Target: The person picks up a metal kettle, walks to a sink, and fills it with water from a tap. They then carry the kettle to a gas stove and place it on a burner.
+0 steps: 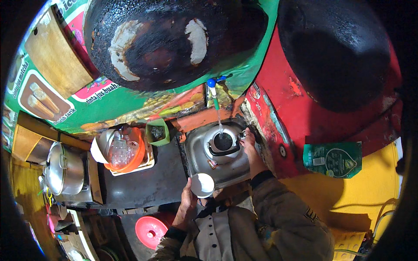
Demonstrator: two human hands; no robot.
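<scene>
A metal kettle (pixel 223 143) stands upright in a small steel sink (pixel 198 163), its round mouth open to the top and its dark handle lying across the near side. It fills most of the basin, with only narrow bare steel around it, widest at the near left corner. A thin stream of water falls into the mouth from a tap (pixel 213 89) with a blue knob and a green spout, straight above on the far side.

The right hand (pixel 248 141) reaches in from the near right and grips the kettle at its right edge, beside the sink's right rim. The left hand (pixel 189 198) clasps a round white lid (pixel 202 185) at the sink's near left corner, flat face up.

Left of the sink lies a dark, dull counter (pixel 148 180) with open room in its middle. At its far edge sit a small green tub (pixel 157 132) and an orange basin (pixel 130 152) of clear glasses. Further left stands a shiny lidded steel pot (pixel 64 168). Near the person, below the counter, lies a round pink lid (pixel 150 230). Behind the tap hangs a printed green banner (pixel 87 108), and right of the sink a worn red panel (pixel 283 108) crowds close.
</scene>
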